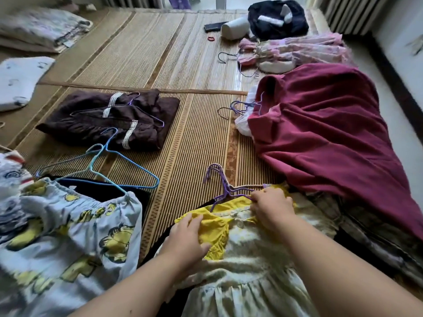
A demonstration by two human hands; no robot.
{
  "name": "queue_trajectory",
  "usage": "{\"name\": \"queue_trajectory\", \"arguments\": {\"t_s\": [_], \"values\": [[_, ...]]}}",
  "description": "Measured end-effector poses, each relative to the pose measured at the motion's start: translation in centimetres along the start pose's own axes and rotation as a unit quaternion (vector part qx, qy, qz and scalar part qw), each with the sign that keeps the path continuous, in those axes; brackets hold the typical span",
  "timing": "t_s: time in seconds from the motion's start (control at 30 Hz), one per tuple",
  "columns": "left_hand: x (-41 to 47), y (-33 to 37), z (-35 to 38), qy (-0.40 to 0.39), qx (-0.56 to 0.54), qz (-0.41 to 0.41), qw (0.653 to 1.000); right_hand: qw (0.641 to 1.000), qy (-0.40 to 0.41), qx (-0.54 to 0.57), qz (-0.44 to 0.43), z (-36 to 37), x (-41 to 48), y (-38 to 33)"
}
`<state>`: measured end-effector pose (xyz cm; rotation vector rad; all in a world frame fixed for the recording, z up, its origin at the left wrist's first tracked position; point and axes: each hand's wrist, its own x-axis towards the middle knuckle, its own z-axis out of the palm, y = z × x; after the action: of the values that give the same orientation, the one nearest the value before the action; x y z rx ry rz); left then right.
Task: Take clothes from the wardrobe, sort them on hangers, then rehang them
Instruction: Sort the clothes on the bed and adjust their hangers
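A woven straw mat (142,53) covers the bed or floor, it is hard to say which, and the clothes lie spread across it. The yellow top (212,227) lies nearest the person, over a pale cream dress (247,271), with a bunch of purple hangers (219,186) at its neck. The left hand (185,241) grips the top's near sleeve with curled fingers. The right hand (272,207) pinches the cloth at the far shoulder, where a hanger arm meets it.

By the look of it the clothes are out of the wardrobe and the sorting is partway through. Right of the yellow top a maroon garment (320,138) lies draped over other pieces, with hooks poking out beside it. Beyond the top to the left, a folded brown garment (109,124) has a loose wire hanger lying on it. Left of the top, a cartoon-print garment (75,229) has blue hangers (109,165) at its waistband. Well beyond the top, a pink floral dress (297,51) appears to be hung. Nothing is rehung yet.

Farther beyond the yellow top lie a black bundle (277,19), a white cylinder (233,28), a phone (215,26) and a red hair tie (211,38). The bunched purple hooks look likely to snag one another when one hanger is pulled out.
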<state>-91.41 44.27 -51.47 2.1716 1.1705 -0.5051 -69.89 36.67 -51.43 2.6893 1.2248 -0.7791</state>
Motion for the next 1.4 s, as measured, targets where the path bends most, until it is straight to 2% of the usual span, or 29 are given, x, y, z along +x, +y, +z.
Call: {"name": "queue_trajectory", "arguments": {"t_s": [0.1, 0.23, 0.4, 0.53, 0.7, 0.83, 0.97, 1.17, 1.27, 1.4], "values": [[-0.3, -0.6, 0.0, 0.029, -0.017, 0.002, 0.999, 1.0, 0.022, 0.015, -0.001, 0.5, -0.2, 0.1], [-1.4, 0.0, -2.6, 0.062, 0.003, -0.015, 0.998, 0.99, 0.04, 0.135, -0.015, -1.5, -2.5, 0.5], [-4.6, 3.0, -7.6, 0.011, 0.006, 0.0, 1.0, 0.987, 0.035, 0.158, -0.028, -7.9, -8.9, 1.0], [-9.5, 6.3, -11.7, 0.009, -0.01, 0.052, 0.999, 0.98, 0.077, 0.178, -0.044, -15.0, -14.8, 1.3], [-17.7, 11.5, -15.5, 0.011, -0.102, 0.133, 0.986, 0.971, 0.105, 0.205, -0.054, -23.3, -23.3, 4.2], [-23.2, 17.1, -18.0, 0.035, -0.219, 0.185, 0.957, 0.957, 0.17, 0.231, -0.042, -28.9, -30.5, 7.9], [-26.4, 24.5, -19.7, 0.052, -0.25, 0.246, 0.935, 0.938, 0.2, 0.282, -0.01, -32.7, -36.1, 13.6], [-28.4, 36.6, -18.7, 0.119, -0.176, 0.298, 0.931, 0.931, 0.217, 0.293, 0.002, -34.3, -40.9, 25.2], [-29.1, 44.0, -15.3, 0.132, -0.145, 0.312, 0.93, 0.927, 0.238, 0.29, 0.007, -34.6, -41.8, 33.2], [-30.1, 53.6, -9.7, 0.14, -0.173, 0.296, 0.929, 0.916, 0.234, 0.327, 0.003, -35.7, -42.5, 43.8]]}}
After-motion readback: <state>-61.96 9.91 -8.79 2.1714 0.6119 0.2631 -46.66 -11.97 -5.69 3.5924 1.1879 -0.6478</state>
